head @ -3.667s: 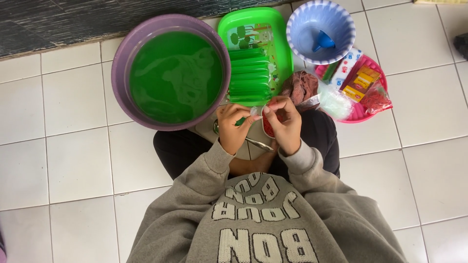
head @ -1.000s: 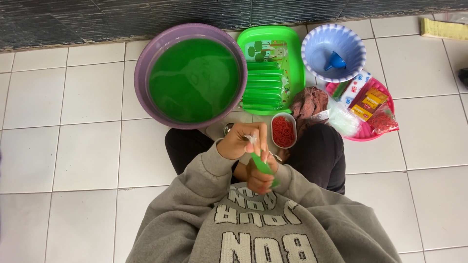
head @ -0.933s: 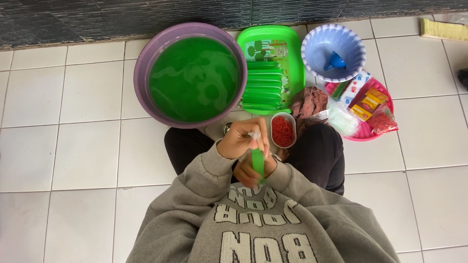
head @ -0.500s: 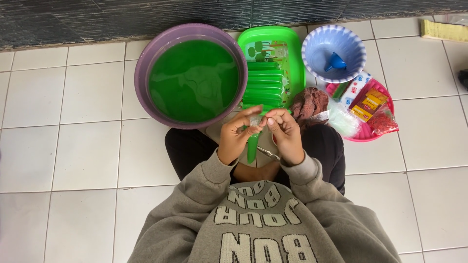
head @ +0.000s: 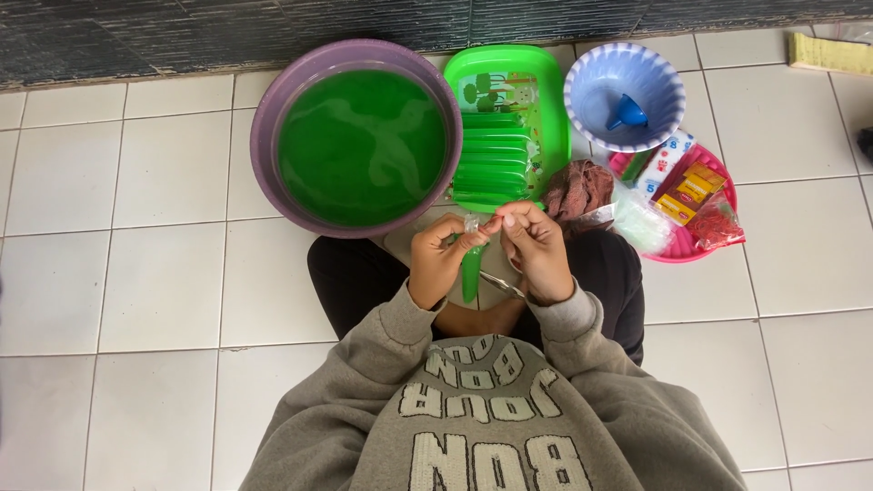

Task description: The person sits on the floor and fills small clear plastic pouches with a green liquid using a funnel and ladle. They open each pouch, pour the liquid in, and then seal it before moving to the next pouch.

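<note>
White tiled floor (head: 136, 227) with a dark wall strip along the top edge; person in a grey sweatshirt (head: 491, 409) sits cross-legged on it. Left hand (head: 439, 262) closed in a pinch on the clear top end of a thin green-filled plastic tube (head: 469, 268), tube hanging down between the two hands over the lap. Right hand (head: 536, 247) also closed, fingertips pinching at the same top end, touching the left fingertips; a thin band or string (head: 502, 285) runs across below the right wrist, can't tell what it is. One purple basin (head: 356, 136) of green liquid just ahead of the left hand. One green tray (head: 546, 82) beside it, holding a stack of filled green tubes (head: 496, 159), roughly eight, count not certain. One blue-white bowl (head: 664, 86) with one blue funnel (head: 627, 114) inside. One pink basket (head: 718, 177) on the right with small packets and a red bag, packets overlap so no count. One brownish cloth (head: 582, 186) between tray and basket, near the right hand
</note>
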